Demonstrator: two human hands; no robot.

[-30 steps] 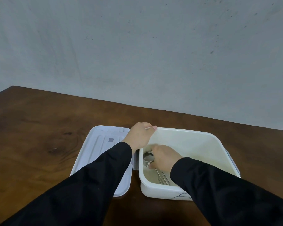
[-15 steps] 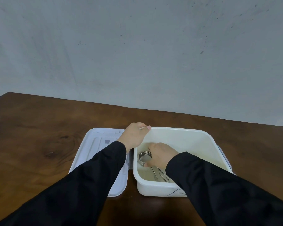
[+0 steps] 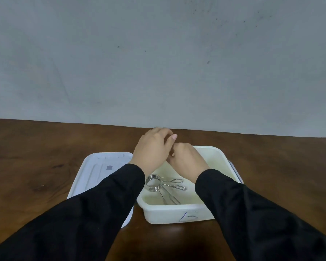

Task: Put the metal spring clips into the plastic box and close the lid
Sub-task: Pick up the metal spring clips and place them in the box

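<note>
The white plastic box point(image 3: 169, 213) stands on the table with a blue mark on its front wall. A metal spring clip point(image 3: 154, 183) lies inside at the near left, its coil to the left and its wire handles pointing right and towards me. The white lid point(image 3: 102, 170) lies flat on the table just left of the box. My left hand point(image 3: 151, 150) hovers over the box's far left corner with loosely curled fingers and nothing in it. My right hand point(image 3: 186, 162) is beside it above the box's middle, touching nothing I can see; its fingertips are hidden behind my left hand.
The dark wooden table point(image 3: 36, 157) runs back to a grey wall point(image 3: 158, 63). The box has grey latches on its right side point(image 3: 235, 172). Both black sleeves cross the near part of the table.
My right hand let go of the spring clip and rose out of the box. My left hand left the box's rim and lifted. The clip now lies free on the box floor.
</note>
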